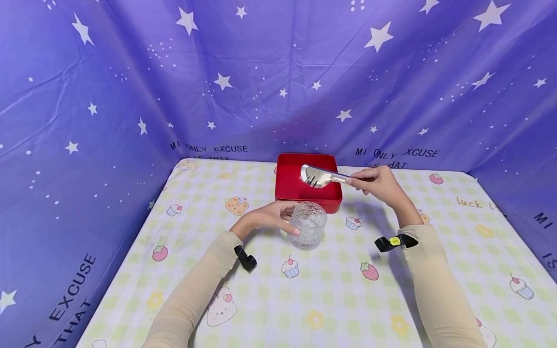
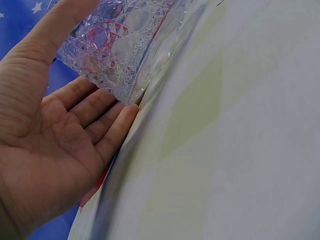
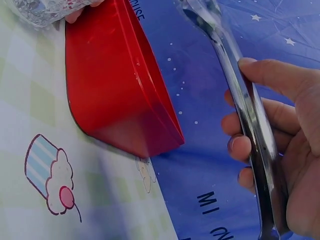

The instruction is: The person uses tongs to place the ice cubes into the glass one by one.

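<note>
A clear patterned drinking glass [image 1: 310, 228] stands upright on the table in front of the red box. My left hand [image 1: 269, 215] holds it from the left, thumb along the near side and fingers behind. In the left wrist view those fingers [image 2: 102, 117] curve about the lower part of the glass [image 2: 117, 45]. My right hand [image 1: 379, 184] grips metal serving tongs [image 1: 318, 177] by the handle, their toothed head over the red box. Seen from the right wrist, the tongs [image 3: 245, 107] lie between thumb and curled fingers, with the two arms close together.
The open red box [image 1: 332, 206] sits near the table's back edge, its inside partly covered by the tongs. A checked cloth [image 1: 261, 299] with printed cupcakes and strawberries covers the table. Purple star-print curtains [image 1: 261, 58] enclose the back and sides.
</note>
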The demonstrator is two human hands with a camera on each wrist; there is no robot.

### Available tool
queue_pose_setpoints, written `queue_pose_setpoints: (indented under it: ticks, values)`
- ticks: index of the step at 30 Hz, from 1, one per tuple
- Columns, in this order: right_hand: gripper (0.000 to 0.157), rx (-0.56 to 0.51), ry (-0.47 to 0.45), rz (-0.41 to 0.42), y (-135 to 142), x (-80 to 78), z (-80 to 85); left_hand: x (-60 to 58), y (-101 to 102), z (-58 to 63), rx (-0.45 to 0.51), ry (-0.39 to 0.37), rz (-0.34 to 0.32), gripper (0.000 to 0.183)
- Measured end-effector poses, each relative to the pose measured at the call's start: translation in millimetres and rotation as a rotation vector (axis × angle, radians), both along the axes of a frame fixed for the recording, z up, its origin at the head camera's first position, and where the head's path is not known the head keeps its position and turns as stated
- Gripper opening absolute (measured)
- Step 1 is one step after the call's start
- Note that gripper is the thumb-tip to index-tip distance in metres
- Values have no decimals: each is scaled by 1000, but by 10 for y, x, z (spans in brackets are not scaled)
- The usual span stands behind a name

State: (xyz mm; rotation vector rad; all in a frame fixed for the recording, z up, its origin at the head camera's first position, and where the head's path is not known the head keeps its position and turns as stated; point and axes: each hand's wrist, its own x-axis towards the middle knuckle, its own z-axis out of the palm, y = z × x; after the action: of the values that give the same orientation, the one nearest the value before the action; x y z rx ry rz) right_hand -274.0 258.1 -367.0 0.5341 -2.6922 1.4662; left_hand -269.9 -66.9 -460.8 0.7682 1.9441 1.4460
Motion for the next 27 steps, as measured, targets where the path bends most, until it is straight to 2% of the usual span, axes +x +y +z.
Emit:
queue_pose_setpoints:
  ticks: [5, 9, 13, 19, 27]
  values:
    - [19, -24, 11, 40, 128, -103, -173, 3, 3, -16, 17, -5, -11, 70]
    - [20, -36, 11, 75, 190, -132, -213, 1, 2, -22, 17, -4, -10, 69]
    - [21, -42, -10, 98, 216, -124, -185, -4, 4, -23, 15, -3, -12, 69]
    - [21, -32, -60, 85, 233, -91, -118, -3, 0, -14, 8, 0, -13, 71]
    - [21, 19, -52, 122, 250, -70, -55, -11, -15, -3, 14, -14, -25, 74]
